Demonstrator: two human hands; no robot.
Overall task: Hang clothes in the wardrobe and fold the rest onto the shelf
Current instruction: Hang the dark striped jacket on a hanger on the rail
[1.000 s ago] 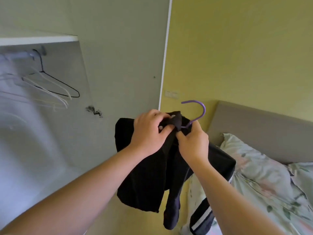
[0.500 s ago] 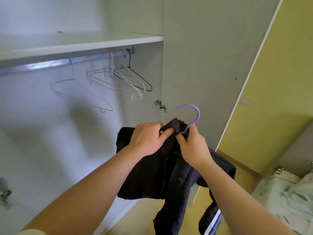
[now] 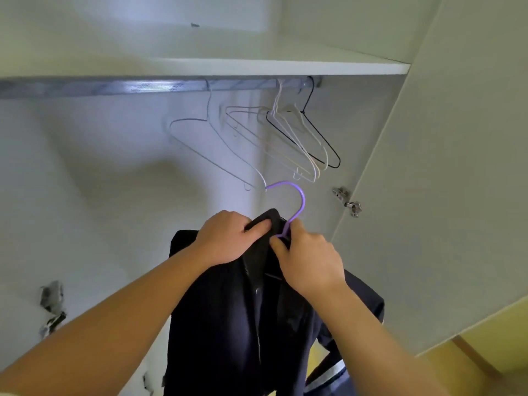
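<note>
Head view: the step in hand looks like getting the purple hanger (image 3: 297, 201), w/ the dark jacket (image 3: 228, 324) on it, up onto the rail (image 3: 137, 87). The rail runs across at 12 o'clock above the hands, under the shelf (image 3: 285, 67). The hook isn't on the rail yet; it stands well below, open end turned to 9 o'clock. To do it well, prob: hold the collar bunched tight at the hook's base so the jacket can't slip off a shoulder, lift straight up, and aim for the bare stretch of rail at approx 11 o'clock, left of the lone white hanger (image 3: 209, 110). The pale hangers (image 3: 295, 144) and the black hanger (image 3: 321, 137) at 1 o'clock crowd the rail's right end by the door (image 3: 443, 167), so going there risks wire snagging on wire. Bring the hook over the rail from the front, let it drop, then check the jacket hangs level before letting go.

Hands: left hand (image 3: 225, 238) sits at 9 o'clock of the hook's base, fingers curled round the collar, thumb pressed along the dark cloth. Right hand (image 3: 311, 261) sits at 3 o'clock of the base, thumb & forefinger pinching the hanger's neck w/ collar cloth. Its other fingers are tucked; can't tell what they touch. The jacket hangs below both hands toward 6 o'clock, w/ a pale-striped sleeve at 5 o'clock
</note>
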